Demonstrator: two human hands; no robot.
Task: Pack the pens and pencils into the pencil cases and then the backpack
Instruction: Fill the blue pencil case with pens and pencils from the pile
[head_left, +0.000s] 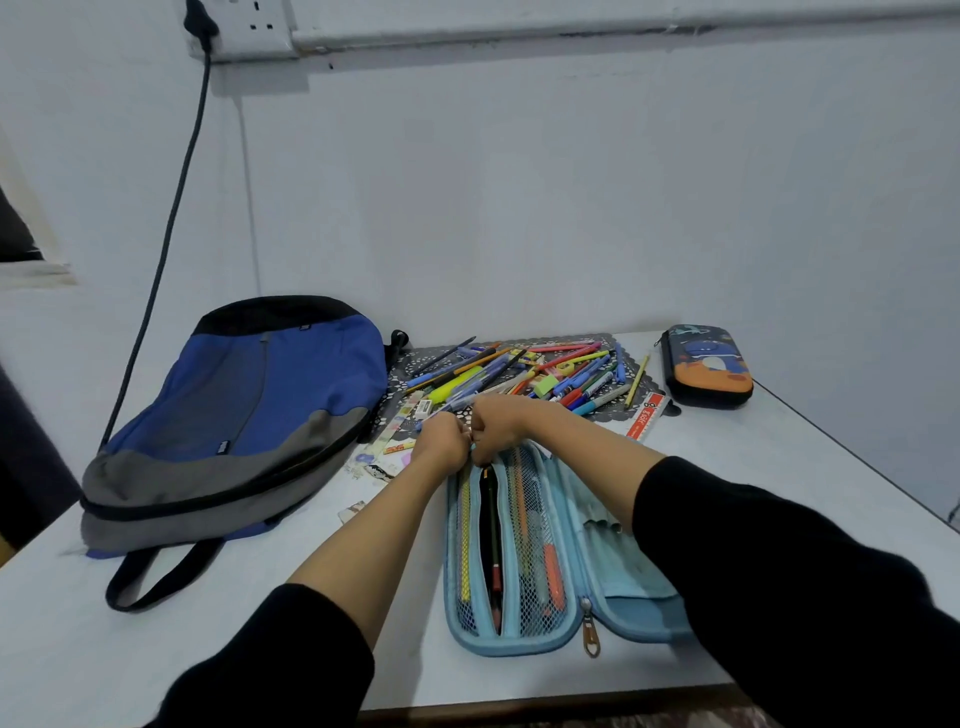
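We wear a black long-sleeved garment; the left sleeve (270, 654) ends partway along the forearm, leaving the left forearm (363, 525) and left hand (441, 441) bare; the right sleeve (779, 571) is of the same plain dark fabric and ends likewise, exposing the right forearm (587, 462) and right hand (496, 423); both sleeve ends sit slightly rumpled.

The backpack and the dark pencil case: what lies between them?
In the head view, a heap of pens and pencils on a dark lacy mat lies between the backpack and the dark pencil case, a ruler at its near edge.
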